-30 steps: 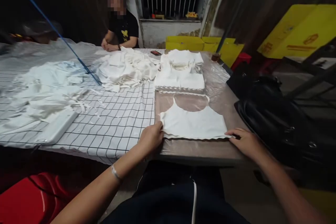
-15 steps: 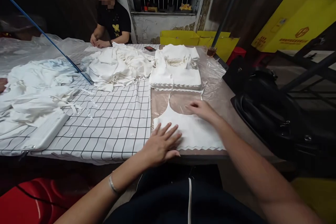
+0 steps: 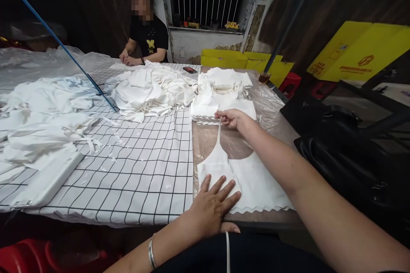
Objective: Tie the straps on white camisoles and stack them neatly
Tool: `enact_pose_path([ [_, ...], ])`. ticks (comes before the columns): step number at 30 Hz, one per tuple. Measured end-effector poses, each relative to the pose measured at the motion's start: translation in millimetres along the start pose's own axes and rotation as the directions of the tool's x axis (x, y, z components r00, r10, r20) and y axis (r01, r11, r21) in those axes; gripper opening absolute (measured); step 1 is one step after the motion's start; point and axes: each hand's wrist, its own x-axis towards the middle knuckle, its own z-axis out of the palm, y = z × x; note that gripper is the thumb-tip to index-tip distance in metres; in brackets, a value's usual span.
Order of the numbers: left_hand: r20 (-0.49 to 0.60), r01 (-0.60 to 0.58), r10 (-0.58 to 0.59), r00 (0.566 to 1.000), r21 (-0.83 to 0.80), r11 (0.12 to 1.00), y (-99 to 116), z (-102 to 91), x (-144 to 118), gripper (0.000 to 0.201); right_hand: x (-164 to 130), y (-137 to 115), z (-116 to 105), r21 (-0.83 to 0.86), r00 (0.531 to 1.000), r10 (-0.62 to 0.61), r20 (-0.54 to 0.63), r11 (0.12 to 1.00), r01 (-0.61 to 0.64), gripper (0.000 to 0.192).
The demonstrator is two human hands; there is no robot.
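Note:
A white camisole (image 3: 256, 183) with a wavy hem lies flat at the table's near edge. My left hand (image 3: 214, 204) rests on its lower left part, fingers spread. Up at the end of the thin shoulder strap (image 3: 219, 131), my right hand (image 3: 231, 118) pinches the strap and draws it out straight. That hand is just over the front edge of a neat stack of white camisoles (image 3: 205, 104). My right forearm hides part of the garment's right side.
Heaps of loose white garments (image 3: 150, 89) lie on the checked cloth (image 3: 153, 170) to the left. Near them are a long white box (image 3: 48, 179) and a slanting blue pole (image 3: 57, 36). A co-worker (image 3: 147, 38) sits across the table. Black bags (image 3: 346, 153) stand at right.
My right hand has moved from the neckline up to the left strap and now grips its end. My left hand stays flat on the cloth. The view has shifted slightly.

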Motion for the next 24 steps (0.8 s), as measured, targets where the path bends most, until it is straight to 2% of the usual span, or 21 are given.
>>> enact_pose_path([
  [3,0.01,-0.002,0.001,1.0,0.01,1.0,-0.6,4.4,1.3,0.08,15.0,-35.9,-13.3,0.008,0.99,0.069,-0.122,0.998,-0.069,0.019],
  [6,0.033,0.006,-0.006,0.999,-0.011,1.0,1.4,-1.6,1.1,0.078,14.2,-66.6,-15.9,0.028,0.972,0.052,-0.231,0.999,-0.046,0.022],
  [8,0.055,0.037,-0.031,0.998,-0.127,0.991,3.9,-14.1,1.8,0.078,-1.7,-77.2,-11.6,0.031,0.961,-0.028,-0.276,0.999,0.038,0.023],
  [9,0.054,0.074,-0.062,0.997,-0.245,0.967,5.2,-22.3,2.9,0.075,-15.7,-77.7,-7.7,0.017,0.956,-0.098,-0.278,0.994,0.107,0.022],
  [10,0.046,0.123,-0.114,0.992,-0.409,0.904,6.2,-31.2,4.8,0.07,-34.1,-74.3,-2.8,-0.01,0.949,-0.18,-0.257,0.983,0.184,0.021],
  [11,0.037,0.174,-0.191,0.981,-0.607,0.776,6.8,-39.9,7.5,0.067,-56.4,-66.8,2.7,-0.046,0.938,-0.269,-0.218,0.963,0.266,0.02],
  [12,0.048,0.205,-0.281,0.959,-0.8,0.564,6.8,-47.9,11.1,0.065,-82.2,-55.6,8.5,-0.092,0.926,-0.346,-0.149,0.938,0.335,0.019],
  [13,0.089,0.199,-0.359,0.929,-0.938,0.283,6.2,-54.6,15.5,0.065,-110.4,-41.5,13.7,-0.134,0.914,-0.398,-0.072,0.912,0.387,0.018],
  [14,0.154,0.161,-0.406,0.901,-0.987,-0.017,4.9,-59.4,20.4,0.066,-139.8,-25.4,17.8,-0.182,0.903,-0.429,0.0,0.888,0.422,0.019],
  [15,0.227,0.112,-0.414,0.881,-0.953,-0.283,3.1,-62.2,25.5,0.066,-168.8,-8.5,20.2,-0.232,0.895,-0.431,0.117,0.864,0.447,0.02],
  [16,0.286,0.067,-0.398,0.872,-0.874,-0.481,1.2,-63.1,30.4,0.063,-195.9,8.0,20.5,-0.286,0.88,-0.393,0.268,0.84,0.462,0.019],
  [17,0.33,0.035,-0.376,0.866,-0.789,-0.613,-0.5,-62.5,34.9,0.057,-219.7,23.5,18.7,-0.343,0.847,-0.329,0.418,0.806,0.483,0.018],
  [18,0.363,0.01,-0.366,0.857,-0.722,-0.692,-1.5,-60.8,38.6,0.048,-239.1,37.4,15.3,-0.386,0.81,-0.268,0.522,0.773,0.504,0.021],
  [19,0.389,-0.013,-0.374,0.842,-0.679,-0.734,-1.7,-58.7,41.4,0.038,-253.2,49.6,10.9,-0.421,0.79,-0.218,0.573,0.749,0.512,0.027],
  [20,0.403,-0.036,-0.393,0.827,-0.658,-0.752,-0.9,-57.0,43.3,0.03,-262.0,60.3,6.4,-0.448,0.8,-0.2,0.566,0.74,0.502,0.032],
  [21,0.403,-0.058,-0.413,0.817,-0.655,-0.753,0.8,-56.1,44.4,0.023,-265.5,69.5,2.7,-0.463,0.839,-0.214,0.499,0.753,0.468,0.034],
  [23,0.371,-0.081,-0.437,0.819,-0.679,-0.73,6.1,-57.7,45.0,0.016,-259.3,84.3,0.1,-0.428,0.932,-0.263,0.249,0.833,0.35,0.029],
  [24,0.352,-0.078,-0.439,0.827,-0.701,-0.709,9.1,-60.2,45.1,0.015,-251.6,89.8,1.8,-0.363,0.955,-0.27,0.123,0.883,0.297,0.027],
])
